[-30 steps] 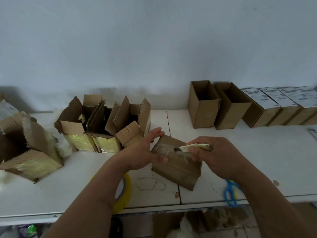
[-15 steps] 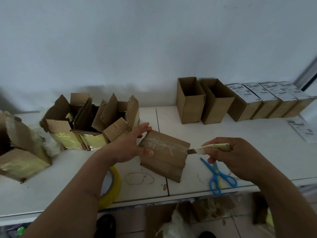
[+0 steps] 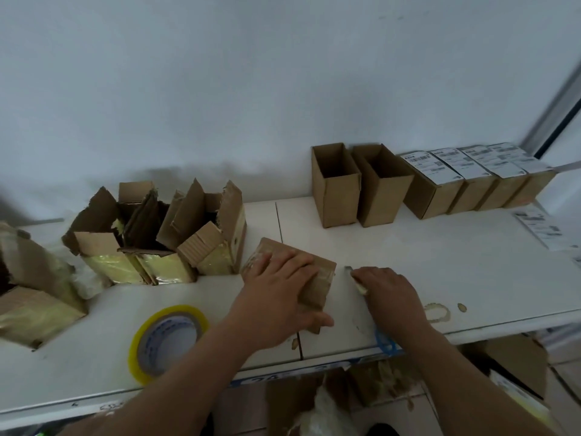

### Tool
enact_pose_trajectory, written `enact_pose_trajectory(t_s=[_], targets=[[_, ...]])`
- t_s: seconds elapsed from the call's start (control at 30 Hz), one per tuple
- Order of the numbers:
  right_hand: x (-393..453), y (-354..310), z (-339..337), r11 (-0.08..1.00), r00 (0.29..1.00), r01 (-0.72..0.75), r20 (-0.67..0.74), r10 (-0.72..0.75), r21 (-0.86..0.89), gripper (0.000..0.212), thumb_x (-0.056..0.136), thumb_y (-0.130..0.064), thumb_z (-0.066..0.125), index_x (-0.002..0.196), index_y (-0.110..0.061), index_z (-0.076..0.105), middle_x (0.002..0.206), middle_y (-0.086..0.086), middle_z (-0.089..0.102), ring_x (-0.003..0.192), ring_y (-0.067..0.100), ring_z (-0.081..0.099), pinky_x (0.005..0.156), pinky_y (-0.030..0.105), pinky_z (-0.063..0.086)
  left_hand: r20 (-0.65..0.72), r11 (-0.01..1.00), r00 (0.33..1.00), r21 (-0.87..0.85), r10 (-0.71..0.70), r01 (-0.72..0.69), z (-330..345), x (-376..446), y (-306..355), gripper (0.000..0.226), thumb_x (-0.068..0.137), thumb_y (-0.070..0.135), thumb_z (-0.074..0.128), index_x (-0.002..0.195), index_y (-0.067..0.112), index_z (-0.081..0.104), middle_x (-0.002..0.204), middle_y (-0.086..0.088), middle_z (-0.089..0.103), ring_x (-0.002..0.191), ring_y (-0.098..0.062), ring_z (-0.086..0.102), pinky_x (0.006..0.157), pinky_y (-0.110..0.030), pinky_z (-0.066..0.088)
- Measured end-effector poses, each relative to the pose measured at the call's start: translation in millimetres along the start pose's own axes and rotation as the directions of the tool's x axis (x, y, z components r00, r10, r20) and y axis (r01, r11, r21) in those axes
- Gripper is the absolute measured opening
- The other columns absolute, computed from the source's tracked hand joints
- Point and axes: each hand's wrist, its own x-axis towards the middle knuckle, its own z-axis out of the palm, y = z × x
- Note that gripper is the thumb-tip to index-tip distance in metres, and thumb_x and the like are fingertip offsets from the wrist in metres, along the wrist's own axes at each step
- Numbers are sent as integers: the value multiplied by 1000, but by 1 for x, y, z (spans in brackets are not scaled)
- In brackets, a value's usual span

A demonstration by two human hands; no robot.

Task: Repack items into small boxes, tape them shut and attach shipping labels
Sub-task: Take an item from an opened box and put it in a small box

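Observation:
A taped brown cardboard box [image 3: 317, 278] lies on the white table [image 3: 440, 259] in front of me. My left hand [image 3: 279, 297] grips it from above, fingers spread over its top and thumb against its near edge. Just to its right my right hand [image 3: 388, 294] holds a small utility knife [image 3: 356, 280] with a yellowish handle, blade tip pointing away, low over the table. Two open small boxes [image 3: 361, 187] stand at the back. To their right is a row of several shut boxes with white shipping labels [image 3: 471, 174].
Several torn-open cartons [image 3: 157, 234] with yellow tape stand at the left, another [image 3: 34, 287] at the far left. A yellow tape roll [image 3: 166, 341] lies near the front edge. Blue scissors [image 3: 385, 341] peek out under my right wrist. Loose labels [image 3: 540, 228] lie at the far right.
The box has come down from a tilted, lifted hold onto the table, my left hand now pressing on top. My right hand lowered the knife beside the box, covering the scissors.

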Motion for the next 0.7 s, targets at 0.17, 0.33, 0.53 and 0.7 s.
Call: enact_pose_trajectory(t_s=[0.17, 0.33, 0.53, 0.7], targets=[[6, 11, -1, 996, 988, 1, 155, 13, -91, 66, 94, -7, 48, 151, -36, 28, 157, -15, 30, 147, 12, 21, 115, 31, 18, -49, 999, 998, 28, 26, -25, 3, -2, -15, 66, 89, 67, 41, 148, 39, 29, 158, 20, 20, 148, -6, 8, 122, -45, 3], [5, 14, -11, 999, 957, -6, 290, 21, -52, 80, 92, -4, 53, 154, -36, 13, 161, -13, 18, 150, 14, 7, 118, 38, 14, 61, 996, 998, -80, -36, 41, -10, -1, -18, 96, 64, 93, 31, 146, 41, 29, 158, 24, 15, 147, -1, 2, 122, -42, -3], [6, 20, -44, 979, 953, -156, 279, 114, 132, 63, 100, -13, 44, 154, -33, 18, 162, -8, 16, 148, 15, 14, 120, 37, 14, 9, 993, 997, -85, -79, 79, -13, -1, -18, 75, 70, 83, 47, 130, 38, 42, 151, 22, 29, 143, -1, 19, 122, -40, -2], [5, -41, -67, 834, 999, -9, 38, -14, 551, 55, 97, -48, 50, 148, -40, 31, 154, -17, 31, 138, 5, 30, 116, 37, 29, 54, 989, 993, -102, -101, 106, -18, -6, -28, 72, 73, 69, 55, 136, 39, 39, 157, 19, 18, 148, -9, -3, 121, -40, -5]])
